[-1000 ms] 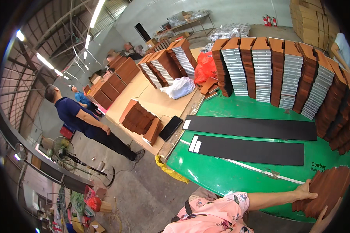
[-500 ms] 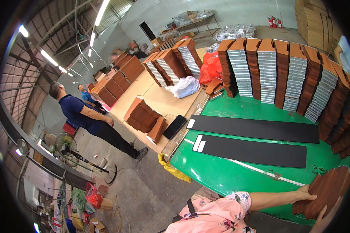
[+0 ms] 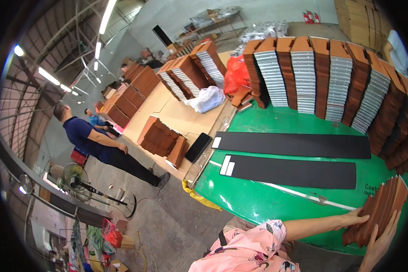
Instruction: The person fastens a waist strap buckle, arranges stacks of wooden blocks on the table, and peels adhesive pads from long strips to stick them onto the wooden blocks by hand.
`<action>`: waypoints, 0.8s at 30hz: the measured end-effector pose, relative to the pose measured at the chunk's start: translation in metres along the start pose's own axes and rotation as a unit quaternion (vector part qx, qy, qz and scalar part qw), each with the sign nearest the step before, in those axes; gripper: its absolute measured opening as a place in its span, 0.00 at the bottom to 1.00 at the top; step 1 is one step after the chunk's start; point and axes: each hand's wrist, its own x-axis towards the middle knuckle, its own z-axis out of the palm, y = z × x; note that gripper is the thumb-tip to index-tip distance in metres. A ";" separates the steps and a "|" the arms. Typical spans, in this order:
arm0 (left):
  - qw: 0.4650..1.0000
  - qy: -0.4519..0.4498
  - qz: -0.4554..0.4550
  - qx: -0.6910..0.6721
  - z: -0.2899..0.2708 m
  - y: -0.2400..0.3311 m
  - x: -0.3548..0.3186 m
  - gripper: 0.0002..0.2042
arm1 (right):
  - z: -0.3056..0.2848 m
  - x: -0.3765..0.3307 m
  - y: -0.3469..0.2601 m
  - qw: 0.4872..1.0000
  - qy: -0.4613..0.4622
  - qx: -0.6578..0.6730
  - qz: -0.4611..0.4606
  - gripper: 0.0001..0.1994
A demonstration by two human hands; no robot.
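At the right front corner of the green table top (image 3: 254, 199), a stack of thin reddish-brown pieces (image 3: 381, 205) with stepped, layered edges is held between my hands. My left hand (image 3: 354, 218) grips its left side, fingers reaching onto the layers. Against the near right side lies my right hand (image 3: 381, 242), its fingers stretched along the stack. Just beyond them are two long black strips (image 3: 294, 172) with white patches at their left ends, the other black strip (image 3: 294, 145) lying farther back.
Tall stacks of brown and silvery-edged pieces (image 3: 303, 77) curve along the table's far and right sides. On the adjoining wooden table are a phone (image 3: 198, 148), a small brown stack (image 3: 161, 138) and a white plastic bag (image 3: 207, 99). A person in dark blue (image 3: 90, 136) stands at left.
The brown stack has tilted up between my hands, and its layered edges show more. My right hand has come higher along its near side. The whole view has shifted slightly.
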 end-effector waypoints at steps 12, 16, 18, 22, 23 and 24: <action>0.997 0.005 -0.073 -0.006 -0.012 0.040 -0.027 0.42 | 0.022 -0.051 0.034 0.761 0.143 0.494 0.396 0.21; 0.997 0.003 -0.077 -0.012 0.002 0.040 -0.025 0.45 | 0.064 -0.093 0.017 0.636 0.030 0.600 0.485 0.19; 0.998 -0.024 -0.050 0.000 -0.001 0.040 -0.024 0.46 | 0.075 -0.097 0.005 0.588 -0.069 0.671 0.446 0.20; 0.999 -0.010 -0.052 0.008 -0.002 0.039 -0.030 0.46 | 0.069 -0.093 -0.006 0.599 -0.107 0.672 0.422 0.19; 0.999 -0.006 -0.052 0.013 -0.004 0.038 -0.031 0.46 | 0.070 -0.096 -0.005 0.603 -0.123 0.668 0.417 0.20; 0.998 -0.002 -0.052 0.017 -0.004 0.036 -0.032 0.46 | 0.072 -0.099 -0.005 0.607 -0.140 0.664 0.412 0.21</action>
